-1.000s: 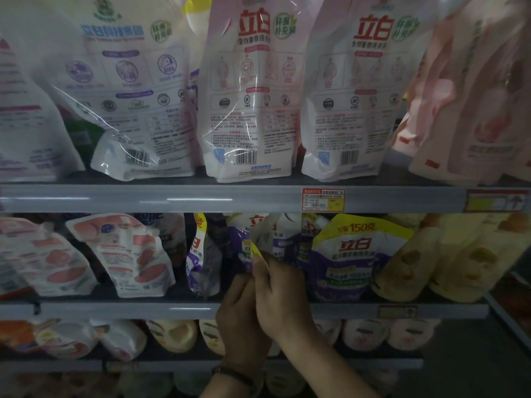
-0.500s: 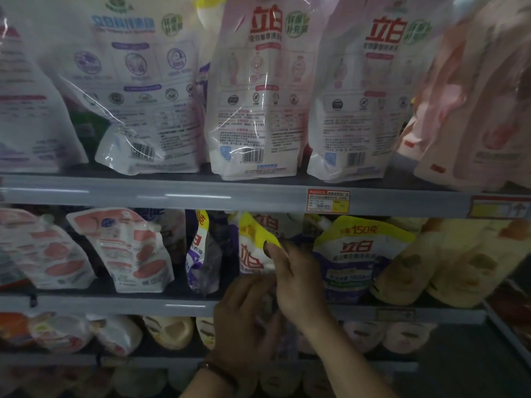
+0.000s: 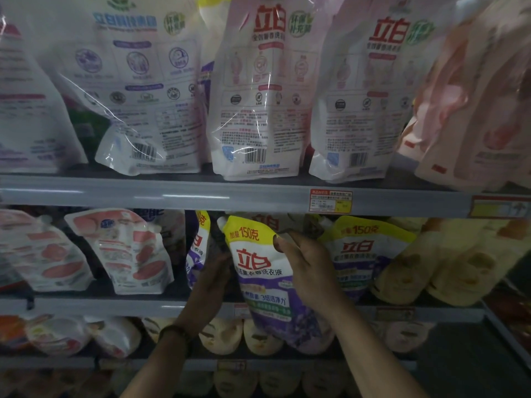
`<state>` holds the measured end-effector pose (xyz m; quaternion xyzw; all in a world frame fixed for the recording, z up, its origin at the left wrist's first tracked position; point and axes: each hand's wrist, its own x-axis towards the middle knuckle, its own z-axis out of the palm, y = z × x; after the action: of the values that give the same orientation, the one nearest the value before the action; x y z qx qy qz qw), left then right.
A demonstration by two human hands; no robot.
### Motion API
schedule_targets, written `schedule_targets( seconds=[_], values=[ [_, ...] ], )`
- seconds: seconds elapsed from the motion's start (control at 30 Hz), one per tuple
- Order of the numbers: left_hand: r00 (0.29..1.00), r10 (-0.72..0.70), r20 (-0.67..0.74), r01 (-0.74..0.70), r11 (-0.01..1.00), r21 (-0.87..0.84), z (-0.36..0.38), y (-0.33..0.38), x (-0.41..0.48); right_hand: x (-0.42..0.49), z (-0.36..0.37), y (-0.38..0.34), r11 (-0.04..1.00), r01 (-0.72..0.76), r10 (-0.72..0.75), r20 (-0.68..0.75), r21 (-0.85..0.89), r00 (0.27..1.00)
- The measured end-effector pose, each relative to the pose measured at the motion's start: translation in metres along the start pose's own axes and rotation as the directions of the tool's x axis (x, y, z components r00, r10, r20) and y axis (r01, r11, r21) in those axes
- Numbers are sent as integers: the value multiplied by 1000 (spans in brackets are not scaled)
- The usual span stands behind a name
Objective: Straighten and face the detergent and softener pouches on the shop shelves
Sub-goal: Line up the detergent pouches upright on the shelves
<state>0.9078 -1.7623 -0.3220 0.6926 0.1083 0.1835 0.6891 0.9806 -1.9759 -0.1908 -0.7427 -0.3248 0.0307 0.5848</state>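
**Mia:** Where is the purple and yellow pouch (image 3: 267, 282)?

**Ben:** It is in front of the middle shelf (image 3: 115, 307). Its front faces out, so the red letters show. It is tilted, with its top leaning left. Its bottom hangs down past the shelf edge.

**Mia:** What is the right hand (image 3: 307, 271) doing?

**Ben:** It holds the right side of the pouch. The thumb is on the front, near the yellow top. The other fingers go behind.

**Mia:** And the left hand (image 3: 209, 285)?

**Ben:** It is at the left side of the pouch, touching it. It is dark there, so I cannot tell if the fingers wrap around it. There is a bracelet (image 3: 175, 333) on that wrist.

**Mia:** What is next to the pouch?

**Ben:** On the right is a pouch of the same kind (image 3: 362, 254), facing out. Past it are yellow pouches (image 3: 431, 268). On the left is a thin purple pouch (image 3: 198, 248), turned sideways. Further left are white pouches with pink spots (image 3: 126, 251).

**Mia:** And up high?

**Ben:** Big white and pink pouches (image 3: 258, 90) stand on the top shelf (image 3: 143, 193), with their backs and bar codes showing. A red price tag (image 3: 330, 200) is stuck on that shelf's edge.
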Motion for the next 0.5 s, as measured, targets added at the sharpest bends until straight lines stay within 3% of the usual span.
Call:
schedule_targets(
  seconds=[0.2,0.3,0.5],
  values=[
    [991,-131,4,131,990,-55,6,3,10,12,-2,8,999,1,-2,31,39,1000],
    [979,-195,-66,187,976,-110,10,7,9,17,-5,13,999,-9,9,5,39,1000],
    [953,-77,-293,94,995,45,10,-3,12,29,-12,28,999,20,-21,-54,-34,998]
  ],
)
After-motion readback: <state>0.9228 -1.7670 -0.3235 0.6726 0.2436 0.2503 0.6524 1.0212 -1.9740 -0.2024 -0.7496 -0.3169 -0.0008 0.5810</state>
